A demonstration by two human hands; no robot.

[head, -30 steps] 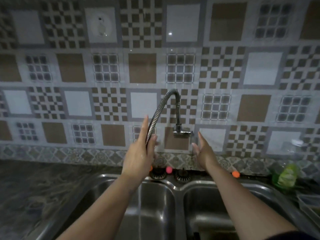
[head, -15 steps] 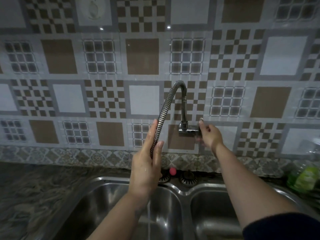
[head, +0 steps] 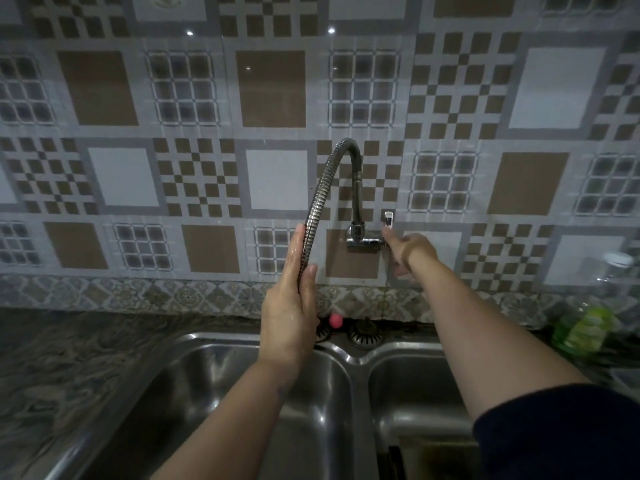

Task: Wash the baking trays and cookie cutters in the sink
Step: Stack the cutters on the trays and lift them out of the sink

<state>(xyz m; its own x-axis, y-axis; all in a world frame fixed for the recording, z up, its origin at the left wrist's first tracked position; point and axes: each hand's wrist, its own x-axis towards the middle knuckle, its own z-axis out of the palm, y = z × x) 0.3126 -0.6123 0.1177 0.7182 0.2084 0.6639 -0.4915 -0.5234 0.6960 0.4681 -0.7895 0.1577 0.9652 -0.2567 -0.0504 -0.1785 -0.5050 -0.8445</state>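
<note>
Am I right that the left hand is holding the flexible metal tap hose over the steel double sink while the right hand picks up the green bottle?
Not quite. In the head view the right hand is at the tap's small lever handle on the wall, not on the green bottle, which stands untouched at the far right. The left hand does hold the flexible metal tap hose over the steel double sink.
</note>
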